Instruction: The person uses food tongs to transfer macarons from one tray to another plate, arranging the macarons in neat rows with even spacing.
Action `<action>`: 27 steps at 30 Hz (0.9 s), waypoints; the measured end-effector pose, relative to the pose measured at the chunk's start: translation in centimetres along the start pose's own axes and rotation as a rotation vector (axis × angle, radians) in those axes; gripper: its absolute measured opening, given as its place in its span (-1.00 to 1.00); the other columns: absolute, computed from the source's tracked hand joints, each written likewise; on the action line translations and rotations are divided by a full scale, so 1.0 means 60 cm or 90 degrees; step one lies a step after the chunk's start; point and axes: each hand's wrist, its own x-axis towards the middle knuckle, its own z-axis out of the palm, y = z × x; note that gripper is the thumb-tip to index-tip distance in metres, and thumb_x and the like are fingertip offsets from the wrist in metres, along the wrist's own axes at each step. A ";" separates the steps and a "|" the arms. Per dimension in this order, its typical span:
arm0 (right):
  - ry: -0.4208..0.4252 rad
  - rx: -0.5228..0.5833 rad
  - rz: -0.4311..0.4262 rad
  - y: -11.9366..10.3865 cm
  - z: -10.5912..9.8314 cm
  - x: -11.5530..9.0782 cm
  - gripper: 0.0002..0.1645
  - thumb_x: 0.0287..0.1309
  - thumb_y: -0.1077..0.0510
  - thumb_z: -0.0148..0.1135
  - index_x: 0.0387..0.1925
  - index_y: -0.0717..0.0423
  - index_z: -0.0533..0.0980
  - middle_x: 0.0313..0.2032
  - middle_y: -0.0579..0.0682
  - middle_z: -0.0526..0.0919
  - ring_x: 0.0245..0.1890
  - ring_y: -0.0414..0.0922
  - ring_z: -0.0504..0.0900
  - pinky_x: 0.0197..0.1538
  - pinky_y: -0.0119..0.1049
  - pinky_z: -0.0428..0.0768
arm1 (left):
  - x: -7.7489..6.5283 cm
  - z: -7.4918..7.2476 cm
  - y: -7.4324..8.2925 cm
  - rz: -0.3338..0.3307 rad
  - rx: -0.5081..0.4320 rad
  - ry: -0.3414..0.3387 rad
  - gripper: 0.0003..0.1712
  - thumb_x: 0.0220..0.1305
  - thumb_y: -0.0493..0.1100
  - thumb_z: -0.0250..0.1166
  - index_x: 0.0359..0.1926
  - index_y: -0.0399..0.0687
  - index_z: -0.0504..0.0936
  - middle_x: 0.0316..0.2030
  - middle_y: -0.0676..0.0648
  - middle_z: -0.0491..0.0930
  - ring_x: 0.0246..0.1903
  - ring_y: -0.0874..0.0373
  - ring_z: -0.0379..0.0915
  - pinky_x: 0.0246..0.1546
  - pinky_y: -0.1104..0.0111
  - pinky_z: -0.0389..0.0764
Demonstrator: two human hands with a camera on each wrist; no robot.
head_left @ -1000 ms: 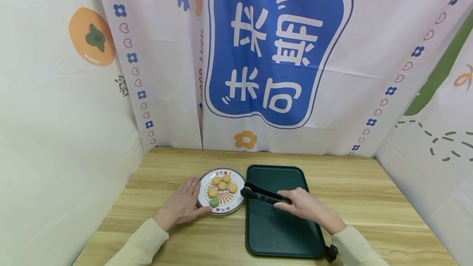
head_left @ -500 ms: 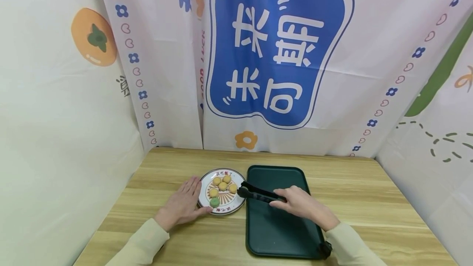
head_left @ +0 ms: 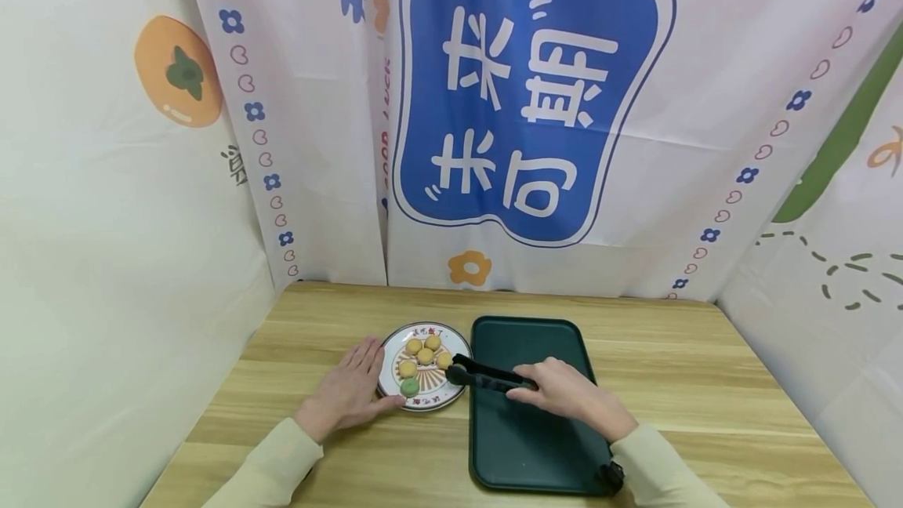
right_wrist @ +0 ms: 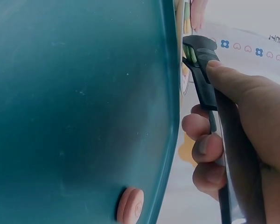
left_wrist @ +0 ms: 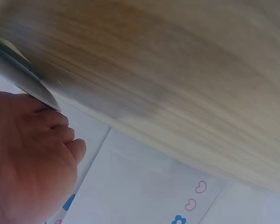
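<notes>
My right hand grips black tongs, whose tips are over the right rim of a white plate. A green macaron shows between the tong tips in the right wrist view. Several yellow macarons and one green macaron lie on the plate. At the plate's left edge rests my left hand, fingers extended, with the thumb at the front rim. Its palm is close to the plate's edge in the left wrist view.
A dark green tray lies to the right of the plate, under my right hand. One pink macaron is on the tray in the right wrist view; the head view does not show it. Cloth walls enclose the wooden table.
My right hand has moved left with the tongs, bringing their tips from the tray's left edge to over the plate's right side. My left hand and the plate stay put.
</notes>
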 end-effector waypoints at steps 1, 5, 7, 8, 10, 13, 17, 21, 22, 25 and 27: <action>-0.002 -0.002 0.001 0.000 0.000 0.000 -0.32 0.32 -0.25 0.12 0.17 0.19 0.55 -0.65 -0.30 0.50 -0.70 -0.43 0.42 -0.53 -0.53 0.44 | 0.000 0.000 0.000 0.001 -0.001 0.001 0.23 0.23 0.62 -0.18 0.45 -0.39 0.14 0.50 -0.35 0.03 0.51 -0.20 -0.08 0.53 0.01 0.06; -0.010 -0.004 0.009 -0.003 0.000 0.001 -0.32 0.32 -0.25 0.13 0.19 0.20 0.54 -0.66 -0.30 0.48 -0.72 -0.42 0.41 -0.56 -0.53 0.43 | -0.001 0.001 0.000 0.001 -0.004 0.002 0.23 0.23 0.62 -0.18 0.45 -0.39 0.13 0.50 -0.35 0.02 0.51 -0.20 -0.08 0.53 0.01 0.06; -0.011 -0.004 0.011 -0.004 0.001 0.002 -0.33 0.32 -0.24 0.13 0.18 0.19 0.54 -0.66 -0.30 0.47 -0.72 -0.42 0.41 -0.57 -0.52 0.43 | -0.001 0.002 0.000 0.001 -0.004 0.002 0.23 0.23 0.62 -0.18 0.45 -0.39 0.13 0.50 -0.36 0.02 0.51 -0.20 -0.08 0.53 0.01 0.05; -0.013 -0.003 0.012 -0.005 0.001 0.002 -0.34 0.32 -0.24 0.13 0.18 0.18 0.55 -0.65 -0.30 0.47 -0.72 -0.42 0.41 -0.58 -0.52 0.42 | -0.001 0.002 0.000 0.001 -0.004 0.002 0.23 0.23 0.62 -0.18 0.45 -0.40 0.13 0.50 -0.36 0.02 0.51 -0.20 -0.08 0.53 0.01 0.05; -0.015 -0.002 0.013 -0.007 0.000 0.003 -0.35 0.31 -0.23 0.14 0.17 0.17 0.55 -0.65 -0.30 0.47 -0.72 -0.41 0.41 -0.59 -0.52 0.42 | -0.001 0.002 0.001 0.001 -0.004 0.001 0.24 0.23 0.62 -0.18 0.45 -0.40 0.13 0.50 -0.36 0.02 0.51 -0.20 -0.08 0.53 0.01 0.06; -0.018 -0.012 0.016 -0.011 -0.002 0.003 -0.37 0.30 -0.23 0.16 0.16 0.15 0.56 -0.64 -0.29 0.49 -0.72 -0.41 0.42 -0.59 -0.52 0.44 | -0.001 0.001 0.002 0.001 -0.003 -0.002 0.23 0.23 0.61 -0.17 0.45 -0.40 0.13 0.49 -0.36 0.02 0.51 -0.20 -0.08 0.53 0.01 0.06; -0.013 -0.038 0.021 -0.013 -0.003 0.004 -0.36 0.27 -0.24 0.19 0.16 0.13 0.56 -0.59 -0.28 0.55 -0.70 -0.42 0.43 -0.57 -0.52 0.46 | -0.001 0.001 0.002 0.000 0.000 -0.003 0.23 0.24 0.61 -0.17 0.45 -0.41 0.13 0.49 -0.36 0.03 0.51 -0.20 -0.07 0.53 0.02 0.06; -0.008 -0.044 0.025 -0.013 -0.003 0.004 -0.34 0.26 -0.26 0.20 0.16 0.12 0.56 -0.55 -0.26 0.60 -0.69 -0.43 0.44 -0.55 -0.52 0.47 | -0.001 0.002 0.002 -0.001 -0.002 0.000 0.23 0.23 0.61 -0.16 0.44 -0.41 0.14 0.49 -0.37 0.03 0.51 -0.21 -0.07 0.53 0.01 0.06; -0.008 -0.043 0.027 -0.013 -0.003 0.004 -0.33 0.25 -0.27 0.19 0.16 0.12 0.56 -0.54 -0.25 0.61 -0.69 -0.43 0.44 -0.54 -0.52 0.47 | -0.001 0.002 0.002 -0.001 -0.005 0.000 0.23 0.23 0.61 -0.15 0.44 -0.41 0.14 0.49 -0.37 0.03 0.51 -0.21 -0.07 0.53 0.01 0.05; -0.007 -0.038 0.032 -0.012 -0.002 0.002 -0.31 0.25 -0.30 0.19 0.17 0.10 0.56 -0.52 -0.25 0.62 -0.69 -0.43 0.45 -0.54 -0.51 0.47 | -0.001 0.002 0.001 -0.003 -0.014 0.000 0.24 0.23 0.61 -0.14 0.44 -0.42 0.14 0.49 -0.37 0.03 0.51 -0.22 -0.07 0.53 0.00 0.04; -0.007 -0.034 0.033 -0.012 -0.002 0.001 -0.30 0.24 -0.32 0.18 0.18 0.10 0.56 -0.54 -0.26 0.62 -0.69 -0.42 0.44 -0.55 -0.51 0.46 | -0.001 0.002 0.000 -0.005 -0.022 0.000 0.24 0.23 0.61 -0.14 0.44 -0.43 0.13 0.49 -0.37 0.02 0.51 -0.21 -0.08 0.54 0.00 0.03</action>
